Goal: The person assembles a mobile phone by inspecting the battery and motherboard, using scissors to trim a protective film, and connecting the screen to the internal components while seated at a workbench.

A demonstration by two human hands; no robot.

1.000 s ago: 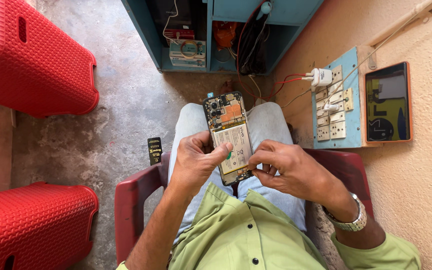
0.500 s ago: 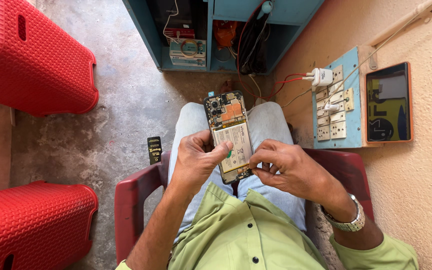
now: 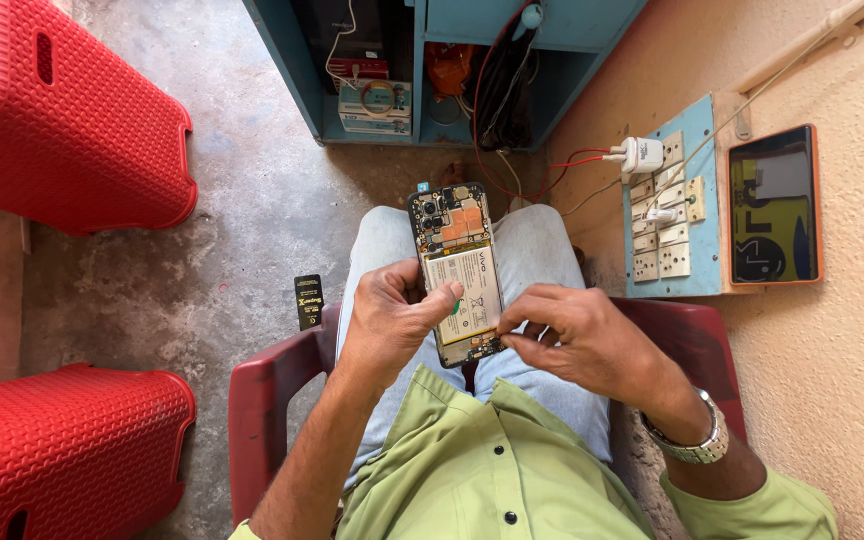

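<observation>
Little has shifted since the earlier frame: the right hand (image 3: 582, 335) has drawn its pinched fingertips slightly nearer the lower right edge of the opened black smartphone with exposed battery and circuit board (image 3: 460, 275). Whether those fingertips hold anything cannot be told. The left hand (image 3: 392, 320) stays curled around the phone's left side, thumb pressing the battery, above the person's lap.

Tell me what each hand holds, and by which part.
Left hand grips the opened phone by its left edge, thumb on the battery. Right hand pinches at its lower right edge.
</observation>
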